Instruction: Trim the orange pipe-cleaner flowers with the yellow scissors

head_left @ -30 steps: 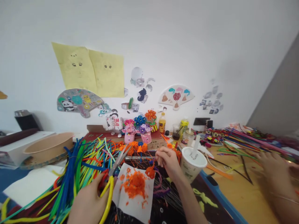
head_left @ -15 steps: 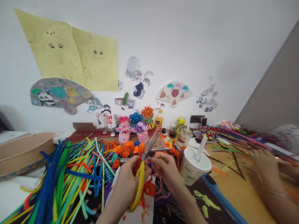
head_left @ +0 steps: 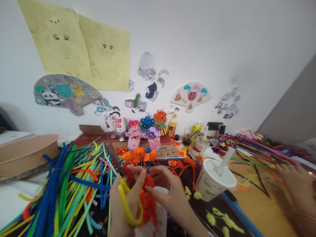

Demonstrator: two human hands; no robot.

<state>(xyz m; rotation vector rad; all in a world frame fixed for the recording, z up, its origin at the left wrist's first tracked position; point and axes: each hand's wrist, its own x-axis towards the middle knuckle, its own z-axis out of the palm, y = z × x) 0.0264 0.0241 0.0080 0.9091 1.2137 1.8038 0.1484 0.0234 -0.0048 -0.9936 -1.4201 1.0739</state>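
My left hand (head_left: 132, 194) is closed around scissors with yellow-and-red handles (head_left: 130, 210). Their blades (head_left: 115, 156) point up and to the left. Close beside it, my right hand (head_left: 168, 187) has its fingers curled, thumb and forefinger at an orange fuzzy mass between the hands; what they pinch is hidden. Under both hands, orange fuzzy pieces (head_left: 148, 205) lie on a white sheet (head_left: 161, 214). Just beyond are orange pipe-cleaner flowers (head_left: 138, 154) on thin wire stems.
Bundled pipe cleaners (head_left: 59, 191) spread at the left beside a round cardboard box (head_left: 27, 151). A lidded paper cup (head_left: 213, 181) with a straw stands right of my hands, near pale yellow pieces (head_left: 224, 220). Potted fuzzy flowers (head_left: 134, 138) stand behind. Another person's hand (head_left: 296, 181) rests at the right.
The scissors have swung from pointing up-right to up-left in my left hand. Both hands have come over the orange pieces, and my view has shifted slightly.
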